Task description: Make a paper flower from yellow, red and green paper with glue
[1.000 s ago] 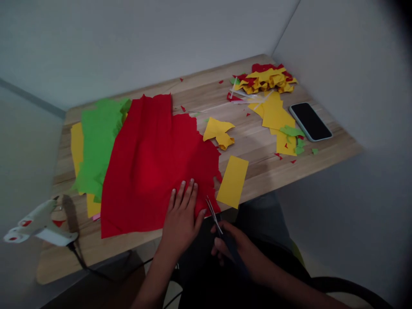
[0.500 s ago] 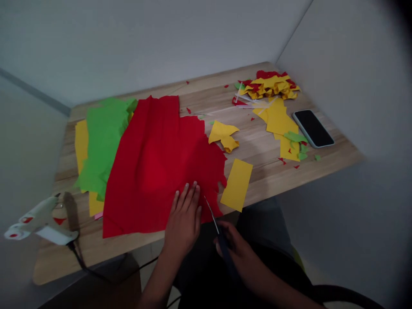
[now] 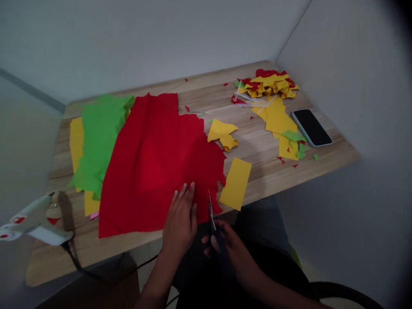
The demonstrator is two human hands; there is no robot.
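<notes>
A large red paper sheet point(image 3: 154, 163) lies across the middle of the wooden table point(image 3: 264, 176). My left hand point(image 3: 180, 221) rests flat on its near edge, fingers stretched out and close together. My right hand point(image 3: 227, 246) is closed around the dark handles of a pair of scissors point(image 3: 211, 211). The blades point up into the red sheet's near right edge, just right of my left hand's fingers. A yellow paper rectangle point(image 3: 236, 183) lies right of the blades.
Green sheets point(image 3: 98, 141) over yellow ones sit at the left. A white glue gun point(image 3: 30, 221) with its cord stands at the near left corner. Crumpled yellow scraps point(image 3: 222, 134), a heap of red and yellow cuttings point(image 3: 268, 83) and a phone point(image 3: 311, 127) lie to the right.
The scissors have swung more upright and shifted left, closer to my left hand. My left hand slid slightly back along the red sheet's edge. The view has shifted a little.
</notes>
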